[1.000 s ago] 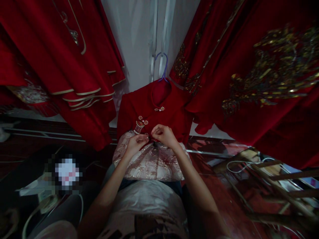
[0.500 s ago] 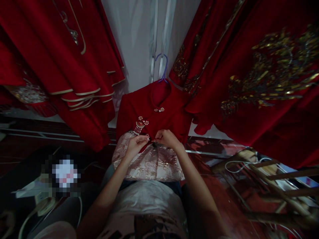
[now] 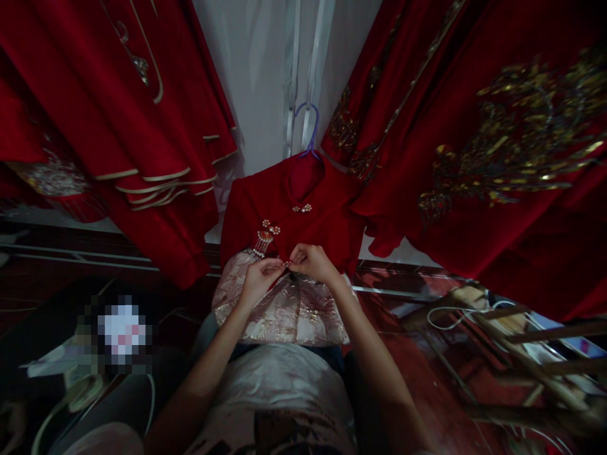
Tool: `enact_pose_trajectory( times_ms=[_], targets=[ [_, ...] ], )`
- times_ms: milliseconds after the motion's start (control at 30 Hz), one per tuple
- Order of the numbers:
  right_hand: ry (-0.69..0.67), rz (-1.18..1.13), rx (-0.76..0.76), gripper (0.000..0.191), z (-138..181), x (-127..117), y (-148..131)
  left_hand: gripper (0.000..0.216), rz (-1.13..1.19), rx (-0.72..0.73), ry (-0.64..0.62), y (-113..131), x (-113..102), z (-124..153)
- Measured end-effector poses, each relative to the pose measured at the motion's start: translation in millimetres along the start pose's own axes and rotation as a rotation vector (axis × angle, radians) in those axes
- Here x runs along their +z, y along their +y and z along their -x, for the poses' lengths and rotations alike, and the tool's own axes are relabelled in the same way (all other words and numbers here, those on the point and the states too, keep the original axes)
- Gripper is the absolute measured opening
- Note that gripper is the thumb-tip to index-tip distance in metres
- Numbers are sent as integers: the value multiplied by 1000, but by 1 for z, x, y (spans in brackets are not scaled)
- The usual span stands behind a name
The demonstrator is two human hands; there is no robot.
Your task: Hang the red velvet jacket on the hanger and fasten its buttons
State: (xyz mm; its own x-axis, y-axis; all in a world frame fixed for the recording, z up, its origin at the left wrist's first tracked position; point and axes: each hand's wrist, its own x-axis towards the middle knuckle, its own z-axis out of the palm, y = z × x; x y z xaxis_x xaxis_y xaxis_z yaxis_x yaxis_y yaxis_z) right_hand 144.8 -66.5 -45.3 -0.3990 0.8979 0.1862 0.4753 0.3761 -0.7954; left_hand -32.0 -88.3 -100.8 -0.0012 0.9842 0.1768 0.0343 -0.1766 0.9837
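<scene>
A small red dress (image 3: 322, 218) with a pale pink brocade skirt (image 3: 284, 313) hangs on a blue hanger (image 3: 308, 126) in front of me. Pearl clasps (image 3: 302, 208) and a tasselled clasp (image 3: 265, 235) run down its slanted front. My left hand (image 3: 259, 278) and my right hand (image 3: 310, 262) meet at the dress's waist, both with fingers pinched together on a small fastening at the front edge. What lies between the fingertips is too small to make out.
Large red garments with gold trim (image 3: 142, 126) hang at left, and a red robe with gold embroidery (image 3: 497, 145) at right. A white wall panel (image 3: 265, 76) is behind. A wooden chair (image 3: 531, 354) with a white cable stands at right. The floor is glossy dark red.
Both hands stay pinched at the dress's waist; they have shifted only slightly, the right hand moving a little left and down along the front edge.
</scene>
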Motion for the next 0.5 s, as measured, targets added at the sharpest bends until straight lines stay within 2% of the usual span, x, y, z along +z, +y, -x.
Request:
enact_pose_trajectory(
  times_ms=[300, 500],
  targets=[
    [41, 99, -43, 13, -1, 6, 6, 21, 6, -39, 80, -2, 3, 0],
    [75, 141, -17, 14, -2, 12, 4, 19, -20, 17, 55, -10, -2, -5]
  ],
)
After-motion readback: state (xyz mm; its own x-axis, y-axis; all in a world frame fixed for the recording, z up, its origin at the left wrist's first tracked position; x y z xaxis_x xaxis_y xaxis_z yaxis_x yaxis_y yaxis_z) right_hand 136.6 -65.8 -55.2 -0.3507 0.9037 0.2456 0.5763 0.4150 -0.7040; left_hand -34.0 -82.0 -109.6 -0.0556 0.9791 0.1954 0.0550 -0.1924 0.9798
